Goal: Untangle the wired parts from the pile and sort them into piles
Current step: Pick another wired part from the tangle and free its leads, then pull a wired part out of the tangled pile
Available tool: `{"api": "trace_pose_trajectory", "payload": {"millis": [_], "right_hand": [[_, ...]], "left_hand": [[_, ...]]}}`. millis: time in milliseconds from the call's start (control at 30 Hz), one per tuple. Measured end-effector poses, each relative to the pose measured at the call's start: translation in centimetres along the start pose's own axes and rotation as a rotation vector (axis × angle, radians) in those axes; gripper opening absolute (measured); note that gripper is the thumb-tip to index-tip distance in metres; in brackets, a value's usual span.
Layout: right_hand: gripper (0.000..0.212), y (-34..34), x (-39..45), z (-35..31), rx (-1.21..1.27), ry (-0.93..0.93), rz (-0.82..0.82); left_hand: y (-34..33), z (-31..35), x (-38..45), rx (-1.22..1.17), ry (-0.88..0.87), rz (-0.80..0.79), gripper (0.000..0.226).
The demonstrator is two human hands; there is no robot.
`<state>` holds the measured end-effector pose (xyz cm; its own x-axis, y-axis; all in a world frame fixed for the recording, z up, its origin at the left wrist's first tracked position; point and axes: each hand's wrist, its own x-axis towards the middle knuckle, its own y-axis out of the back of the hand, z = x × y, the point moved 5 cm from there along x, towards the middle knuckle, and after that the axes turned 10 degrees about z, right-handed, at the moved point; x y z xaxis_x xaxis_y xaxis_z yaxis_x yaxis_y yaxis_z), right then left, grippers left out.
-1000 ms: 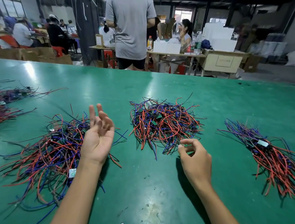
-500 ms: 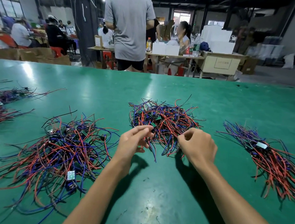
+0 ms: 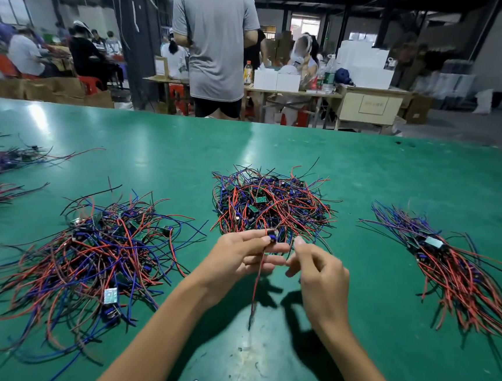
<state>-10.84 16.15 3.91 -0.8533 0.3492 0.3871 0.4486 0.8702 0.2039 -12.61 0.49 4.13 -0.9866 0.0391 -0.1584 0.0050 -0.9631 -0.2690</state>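
**One part lifted at the edge of the tangle**

The left hand [image 3: 245,255] pinches a small wired part [image 3: 271,237] between thumb and fingertips, just at the near edge of the central tangled pile [image 3: 272,206]; its red lead hangs down toward the green table [image 3: 277,150]. The right hand [image 3: 317,270] hovers just beside it, fingers loosely curled and holding nothing. The step in hand appears to be freeing this one part. Next it likely needs its wires drawn clear, then placing on the combed right pile [image 3: 455,269] or the looser left pile [image 3: 102,247].

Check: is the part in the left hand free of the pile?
Cannot tell. The left hand pinches the part at the pile's edge; one wire hangs loose.
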Motion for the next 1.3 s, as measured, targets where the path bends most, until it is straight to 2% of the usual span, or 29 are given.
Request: {"api": "trace_pose_trajectory", "payload": {"millis": [100, 200, 267, 333, 433, 633, 733, 800, 867, 933, 1000, 1100, 1200, 1300], "right_hand": [[0.033, -0.6, 1.0, 1.3, 0.013, -0.198, -0.140], [0.023, -1.6, 1.0, 1.3, 0.274, -0.330, -0.272], [0.016, -1.6, 1.1, 1.3, 0.338, -0.363, -0.262], [0.011, -1.1, 1.4, 1.6, 0.386, -0.401, -0.178], [0.007, -0.2, 1.9, 1.5, 0.423, -0.361, -0.100], [0.007, 0.2, 2.0, 1.1, 0.424, -0.259, -0.075], [0.011, 0.0, 2.1, 0.9, 0.440, -0.234, -0.093], [0.013, -0.1, 2.4, 1.1, 0.427, -0.229, -0.087], [0.009, -0.1, 2.7, 1.6, 0.328, -0.175, -0.039], [0.005, -0.1, 2.8, 2.3, 0.050, -0.073, -0.011], [0.014, -0.7, 2.5, 2.9, -0.268, 0.013, -0.074], [0.015, -1.7, 2.0, 2.9, -0.536, 0.124, -0.155], [0.011, -1.6, 2.1, 2.6, -0.461, 0.128, -0.102], [0.014, -0.3, 2.5, 2.4, -0.197, 0.064, 0.042]], "left_hand": [[-0.4, 0.1, -0.6, 0.083, 0.026, -0.083, 0.029], [-0.8, -0.2, -1.3, 0.152, 0.064, -0.169, 0.037], [-0.8, -0.1, -1.5, 0.136, 0.075, -0.161, 0.039], [-0.6, 0.1, -1.4, 0.118, 0.102, -0.145, 0.046], [-0.5, 0.0, -1.5, 0.165, 0.127, -0.168, 0.048], [0.2, 0.1, -1.7, 0.301, 0.111, -0.218, 0.025], [1.1, 1.2, -1.8, 0.321, 0.021, -0.227, 0.025], [2.2, 2.7, -1.5, 0.221, -0.089, -0.145, 0.030], [4.2, 4.4, -1.2, 0.026, -0.161, 0.003, 0.036], [6.3, 5.7, -0.9, -0.241, -0.196, 0.132, 0.030], [8.3, 6.4, -0.7, -0.540, -0.229, 0.230, 0.020], [10.4, 6.7, -1.1, -0.944, -0.320, 0.260, 0.020], [11.8, 6.6, -1.4, -1.306, -0.416, 0.153, 0.047], [12.2, 6.1, -1.0, -1.368, -0.418, 0.132, 0.071]]}}
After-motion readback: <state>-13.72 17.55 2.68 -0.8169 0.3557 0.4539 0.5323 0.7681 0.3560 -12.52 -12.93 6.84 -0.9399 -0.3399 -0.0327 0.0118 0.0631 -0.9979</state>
